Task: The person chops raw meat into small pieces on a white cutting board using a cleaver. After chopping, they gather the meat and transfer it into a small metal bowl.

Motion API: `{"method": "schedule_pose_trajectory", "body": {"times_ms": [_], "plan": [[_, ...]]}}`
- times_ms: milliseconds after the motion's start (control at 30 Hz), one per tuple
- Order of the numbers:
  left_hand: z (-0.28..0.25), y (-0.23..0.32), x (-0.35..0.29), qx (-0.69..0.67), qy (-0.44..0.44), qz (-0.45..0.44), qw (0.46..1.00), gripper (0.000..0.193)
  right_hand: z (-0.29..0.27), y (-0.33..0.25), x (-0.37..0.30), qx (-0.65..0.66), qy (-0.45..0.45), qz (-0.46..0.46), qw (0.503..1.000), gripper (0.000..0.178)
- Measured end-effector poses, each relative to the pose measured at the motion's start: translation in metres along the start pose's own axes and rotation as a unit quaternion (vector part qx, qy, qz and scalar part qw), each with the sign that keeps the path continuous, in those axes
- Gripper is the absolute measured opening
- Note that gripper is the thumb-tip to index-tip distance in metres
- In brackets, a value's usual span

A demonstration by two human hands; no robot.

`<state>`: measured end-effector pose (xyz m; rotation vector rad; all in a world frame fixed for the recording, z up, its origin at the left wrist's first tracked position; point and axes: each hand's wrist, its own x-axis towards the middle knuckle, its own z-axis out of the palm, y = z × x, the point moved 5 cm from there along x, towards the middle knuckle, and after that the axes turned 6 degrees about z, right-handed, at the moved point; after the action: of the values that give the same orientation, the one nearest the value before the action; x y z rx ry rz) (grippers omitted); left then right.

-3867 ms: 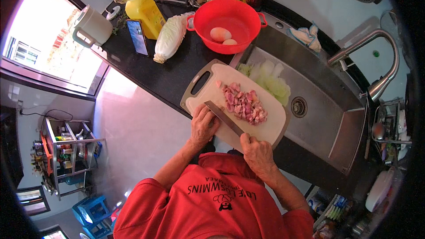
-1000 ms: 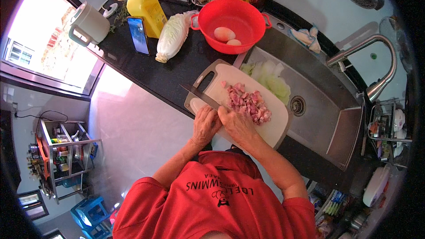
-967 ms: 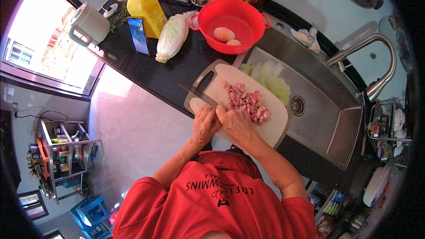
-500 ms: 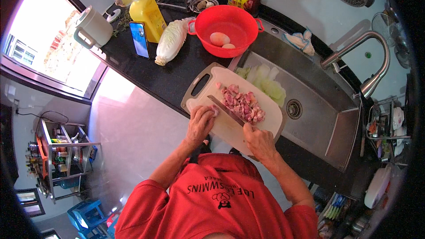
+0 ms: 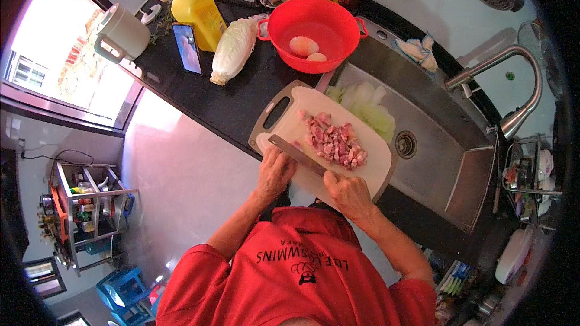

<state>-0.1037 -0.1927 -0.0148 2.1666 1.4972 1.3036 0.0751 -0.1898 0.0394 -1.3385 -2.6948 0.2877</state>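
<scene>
A pale cutting board (image 5: pixel 294 100) with a grey-brown handle end lies across the counter edge and the sink's near corner. On it is a heap of chopped pink meat (image 5: pixel 336 142). My right hand (image 5: pixel 350 195) is closed round the handle of a kitchen knife (image 5: pixel 302 158), whose blade slants up to the left, between the heap and my left hand. My left hand (image 5: pixel 277 170) is closed, fingers curled down on the board close against the blade. The piece of meat under those fingers is mostly hidden; a pink scrap shows just past the blade.
Beyond the board stand a red colander (image 5: pixel 311 30) holding two eggs, a napa cabbage (image 5: pixel 234 51), a propped phone (image 5: pixel 187 48) and a yellow jug (image 5: pixel 198 15). To the right is a steel sink (image 5: pixel 435 169) with pale green leaves (image 5: pixel 365 107) and a curved faucet (image 5: pixel 525 60).
The knife blade has shifted left and down, nearer my left fingers. My left hand has drawn slightly down and right, and the pink piece at its fingertips is now mostly hidden.
</scene>
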Motion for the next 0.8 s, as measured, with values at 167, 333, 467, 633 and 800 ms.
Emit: {"method": "schedule_pose_trajectory", "body": {"times_ms": [167, 333, 467, 633, 800], "plan": [[0.004, -0.004, -0.004, 0.005, 0.020, -0.010, 1.000, 0.027, 0.005, -0.015, 0.034, 0.012, 0.032, -0.014, 0.999, 0.013], [0.002, 0.000, 0.001, 0.004, -0.008, -0.019, 1.000, 0.029, 0.006, -0.029, 0.069, 0.006, 0.020, -0.027, 0.999, 0.012], [0.001, 0.001, 0.002, 0.000, -0.010, -0.008, 1.000, 0.030, 0.011, -0.032, 0.080, 0.026, 0.021, -0.007, 0.999, 0.012], [0.002, -0.001, 0.001, 0.010, 0.020, 0.020, 1.000, 0.027, 0.001, -0.014, 0.034, 0.019, 0.022, 0.027, 0.999, 0.008], [-0.011, 0.014, 0.005, 0.099, 0.051, 0.068, 0.991, 0.028, -0.002, 0.014, -0.006, -0.004, -0.040, 0.066, 0.997, 0.010]]}}
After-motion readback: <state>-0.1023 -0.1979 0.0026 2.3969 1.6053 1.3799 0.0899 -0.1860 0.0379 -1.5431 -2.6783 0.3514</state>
